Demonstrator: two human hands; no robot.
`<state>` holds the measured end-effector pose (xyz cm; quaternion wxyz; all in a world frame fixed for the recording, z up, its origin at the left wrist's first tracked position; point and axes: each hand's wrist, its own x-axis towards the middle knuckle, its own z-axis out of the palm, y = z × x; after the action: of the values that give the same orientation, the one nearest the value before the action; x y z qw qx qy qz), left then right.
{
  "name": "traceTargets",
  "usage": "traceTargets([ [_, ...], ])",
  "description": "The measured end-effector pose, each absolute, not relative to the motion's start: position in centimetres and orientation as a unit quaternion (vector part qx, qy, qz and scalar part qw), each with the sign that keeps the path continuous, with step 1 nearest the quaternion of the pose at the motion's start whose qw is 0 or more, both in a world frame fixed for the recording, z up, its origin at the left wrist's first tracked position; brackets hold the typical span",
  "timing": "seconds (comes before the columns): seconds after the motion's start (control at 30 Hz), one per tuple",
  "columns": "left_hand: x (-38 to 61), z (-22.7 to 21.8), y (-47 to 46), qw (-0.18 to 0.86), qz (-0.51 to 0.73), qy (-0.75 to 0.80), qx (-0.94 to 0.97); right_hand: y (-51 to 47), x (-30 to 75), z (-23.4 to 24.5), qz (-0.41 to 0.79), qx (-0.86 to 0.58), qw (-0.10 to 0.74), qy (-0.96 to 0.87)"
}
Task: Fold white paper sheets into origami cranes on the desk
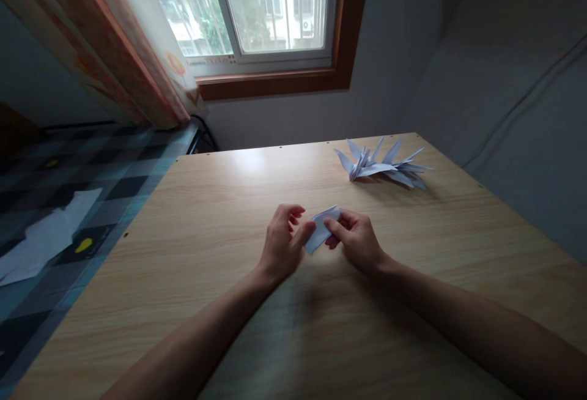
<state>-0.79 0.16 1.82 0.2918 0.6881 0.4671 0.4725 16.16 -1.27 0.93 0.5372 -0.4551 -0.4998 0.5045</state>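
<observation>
Above the middle of the wooden table is a small folded piece of white paper [317,235], with several layers showing along its top edge. My right hand [358,238] pinches its right side between thumb and fingers. My left hand [283,238] is at the paper's left edge, fingers loosely curled and apart from the thumb. The left thumb tip meets or nearly meets the paper; whether it presses on it I cannot tell. Farther back to the right lies a cluster of folded paper cranes [383,164] with pointed wings and tails.
The light wooden table [206,229] fills most of the view. On its left is a bed with a checked cover [151,149], where loose white paper sheets [46,238] lie. Behind are a barred window [275,8] and an orange curtain [105,39]. A cable [523,103] runs along the right wall.
</observation>
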Motion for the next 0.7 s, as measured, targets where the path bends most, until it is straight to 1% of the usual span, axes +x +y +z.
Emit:
traceTargets([
  [0.07, -0.7, 2.0, -0.3, 0.203, 0.498, 0.443, 0.717, -1.5, 16.1, 0.7, 0.434, -0.483, 0.567, -0.507],
  [0.1, -0.7, 2.1, -0.6, 0.191, 0.491, 0.422, 0.738, -1.7, 16.0, 0.7, 0.398, -0.492, 0.574, -0.52],
  [0.17, -0.5, 2.2, -1.1, 0.218, 0.458, 0.383, 0.772, -2.1, 15.9, 0.7, 0.335, -0.488, 0.571, -0.569],
  [0.23, -0.4, 2.2, -1.3, 0.258, 0.433, 0.366, 0.782, -2.3, 15.9, 0.8, 0.303, -0.46, 0.555, -0.623],
  [0.33, -0.4, 2.0, -1.2, 0.306, 0.427, 0.363, 0.769, -2.4, 15.9, 1.0, 0.289, -0.408, 0.541, -0.677],
  [0.47, -0.7, 1.7, -0.8, 0.351, 0.413, 0.369, 0.755, -2.1, 16.1, 0.9, 0.268, -0.381, 0.527, -0.711],
  [0.7, -0.9, 1.6, -0.5, 0.395, 0.416, 0.351, 0.74, -2.0, 16.3, 0.7, 0.322, -0.366, 0.526, -0.697],
])
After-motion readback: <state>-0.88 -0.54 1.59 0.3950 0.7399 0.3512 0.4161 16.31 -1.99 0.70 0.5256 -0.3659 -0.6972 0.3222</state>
